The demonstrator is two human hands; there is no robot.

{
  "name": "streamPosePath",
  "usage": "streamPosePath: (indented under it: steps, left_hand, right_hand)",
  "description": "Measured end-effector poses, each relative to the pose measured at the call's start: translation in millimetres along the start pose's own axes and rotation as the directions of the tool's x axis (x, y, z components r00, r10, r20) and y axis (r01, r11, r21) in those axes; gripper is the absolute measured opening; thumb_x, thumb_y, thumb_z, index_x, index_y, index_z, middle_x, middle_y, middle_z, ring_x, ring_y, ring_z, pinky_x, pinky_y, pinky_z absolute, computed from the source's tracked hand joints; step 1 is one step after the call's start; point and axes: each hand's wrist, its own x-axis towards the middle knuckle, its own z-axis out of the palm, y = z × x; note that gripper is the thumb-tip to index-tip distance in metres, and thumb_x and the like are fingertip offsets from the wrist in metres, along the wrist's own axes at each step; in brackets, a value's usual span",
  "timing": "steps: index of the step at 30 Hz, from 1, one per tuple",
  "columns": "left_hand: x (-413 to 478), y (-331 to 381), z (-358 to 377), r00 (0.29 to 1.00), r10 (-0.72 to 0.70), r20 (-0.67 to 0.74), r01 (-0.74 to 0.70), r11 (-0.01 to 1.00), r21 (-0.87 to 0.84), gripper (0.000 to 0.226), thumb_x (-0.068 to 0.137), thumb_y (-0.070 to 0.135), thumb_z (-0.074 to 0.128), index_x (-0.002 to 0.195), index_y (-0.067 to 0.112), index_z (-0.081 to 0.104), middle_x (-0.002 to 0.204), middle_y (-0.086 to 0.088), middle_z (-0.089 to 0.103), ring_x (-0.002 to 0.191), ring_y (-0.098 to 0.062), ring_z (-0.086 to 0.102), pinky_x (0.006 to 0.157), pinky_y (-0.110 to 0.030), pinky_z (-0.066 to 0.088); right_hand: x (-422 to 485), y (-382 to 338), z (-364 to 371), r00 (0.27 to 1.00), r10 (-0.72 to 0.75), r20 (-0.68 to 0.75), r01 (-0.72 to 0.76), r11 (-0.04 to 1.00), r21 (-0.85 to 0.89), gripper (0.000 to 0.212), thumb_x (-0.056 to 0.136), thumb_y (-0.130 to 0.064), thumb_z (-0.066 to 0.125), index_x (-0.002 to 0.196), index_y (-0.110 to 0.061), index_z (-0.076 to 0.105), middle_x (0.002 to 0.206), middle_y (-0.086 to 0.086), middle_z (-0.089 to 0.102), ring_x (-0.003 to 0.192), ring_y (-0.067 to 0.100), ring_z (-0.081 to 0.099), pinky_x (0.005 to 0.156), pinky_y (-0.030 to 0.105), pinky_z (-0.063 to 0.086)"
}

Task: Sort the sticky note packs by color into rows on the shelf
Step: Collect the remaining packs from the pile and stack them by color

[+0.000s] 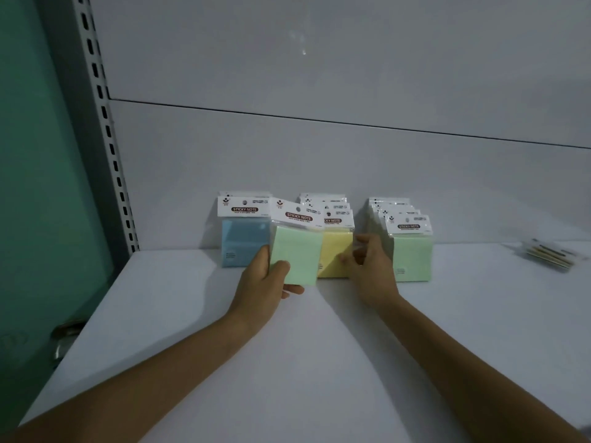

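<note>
left hand [267, 279] grip on green pack [295, 251], shelf [224, 330]

Head view, looking down, near shelf [319, 362]

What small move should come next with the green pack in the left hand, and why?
Probably carry the green pack, held by the left hand, rightward past the yellow row to the front of the green row, since the colours match. The right hand is in that path.
</note>
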Motion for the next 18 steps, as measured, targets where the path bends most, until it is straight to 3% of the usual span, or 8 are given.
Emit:
streamPosePath:
  steps: [3, 7, 10, 14, 18]
  left_hand:
    - [-4.9, 6.0, 6.0, 1.000, -0.006, -0.005, 0.006, 1.000, 0.025, 0.024, 0.093, 0.008, 0.039, 0.098, 0.027, 0.053, 0.098, -0.003, 0.068, 0.061, -0.012, 0.070, 0.060, -0.025, 0.046]
    - [-21.0, 23.5, 35.1, 1.000, 0.001, 0.017, -0.001, 0.999, 0.048, 0.022, 0.094, 0.011, 0.039, 0.110, 0.022, 0.050, 0.100, -0.001, 0.066, 0.063, -0.010, 0.069, 0.062, -0.025, 0.046]
    - [-43.7, 40.0, 77.4, 0.998, 0.037, 0.049, -0.040, 0.997, 0.065, 0.025, 0.096, 0.015, 0.038, 0.118, 0.024, 0.046, 0.108, -0.001, 0.064, 0.072, -0.014, 0.070, 0.065, -0.026, 0.049]
    - [-80.8, 51.7, 143.1, 0.993, 0.039, 0.115, -0.051, 0.993, 0.105, 0.028, 0.098, 0.022, 0.037, 0.125, 0.021, 0.044, 0.120, -0.001, 0.061, 0.084, -0.019, 0.070, 0.064, -0.024, 0.050]
    - [-106.7, 50.8, 183.5, 0.990, 0.095, 0.107, -0.122, 0.949, 0.291, 0.026, 0.097, 0.028, 0.041, 0.121, 0.019, 0.046, 0.119, 0.002, 0.061, 0.098, -0.018, 0.063, 0.073, -0.027, 0.054]
  right_hand:
    - [-9.4, -1.9, -15.4, 0.999, -0.005, 0.035, 0.005, 1.000, -0.008, 0.042, 0.088, -0.018, 0.061, 0.126, -0.010, 0.046, 0.108, 0.005, 0.056, 0.101, 0.020, 0.056, 0.081, 0.025, 0.039]
    - [-40.4, -6.1, -51.6, 0.988, -0.023, 0.154, 0.002, 0.991, 0.137, 0.027, 0.093, -0.028, 0.054, 0.116, -0.013, 0.055, 0.097, 0.001, 0.065, 0.091, 0.017, 0.062, 0.079, 0.030, 0.051]
    - [-67.6, -0.8, -87.7, 0.967, -0.029, 0.254, -0.041, 0.963, 0.266, 0.021, 0.096, -0.033, 0.047, 0.106, -0.016, 0.056, 0.092, -0.002, 0.066, 0.085, 0.018, 0.066, 0.071, 0.025, 0.056]
    - [-95.7, 24.4, -148.4, 0.961, -0.030, 0.274, -0.055, 0.953, 0.298, 0.009, 0.094, -0.027, 0.054, 0.100, -0.021, 0.056, 0.088, -0.004, 0.070, 0.071, 0.012, 0.069, 0.063, 0.020, 0.056]
    - [-114.6, 55.1, -200.7, 0.966, -0.021, 0.258, -0.059, 0.953, 0.296, 0.006, 0.091, -0.025, 0.058, 0.093, -0.020, 0.058, 0.083, -0.001, 0.071, 0.065, 0.011, 0.068, 0.062, 0.023, 0.055]
